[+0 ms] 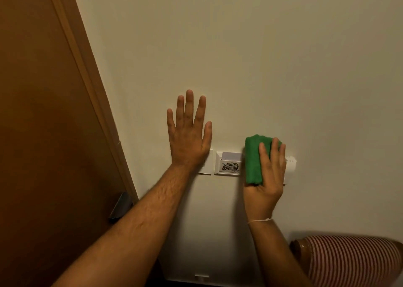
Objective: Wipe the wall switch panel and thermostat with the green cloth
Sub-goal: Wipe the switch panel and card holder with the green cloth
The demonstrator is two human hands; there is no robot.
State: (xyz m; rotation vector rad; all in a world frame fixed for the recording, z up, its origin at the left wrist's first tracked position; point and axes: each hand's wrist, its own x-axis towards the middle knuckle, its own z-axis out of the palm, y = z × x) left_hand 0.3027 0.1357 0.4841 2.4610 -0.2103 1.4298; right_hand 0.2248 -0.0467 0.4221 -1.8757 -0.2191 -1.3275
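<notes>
A white switch panel [229, 163] is fixed to the cream wall, with a card in its slot and a black scribble on its face. My left hand [188, 132] lies flat on the wall, fingers spread, its heel covering the panel's left plate [207, 164]. My right hand [269, 173] presses a folded green cloth [254, 158] against the wall just right of the scribbled plate. Past my fingers, the white thermostat [291, 162] shows only its right end with small vent holes; the cloth and hand hide the rest.
A brown wooden door [43, 112] with a metal handle [118, 207] stands at the left. A chair back with red and white stripes [349, 260] sits low at the right. A white fitting [201, 277] shows on the wall near the bottom.
</notes>
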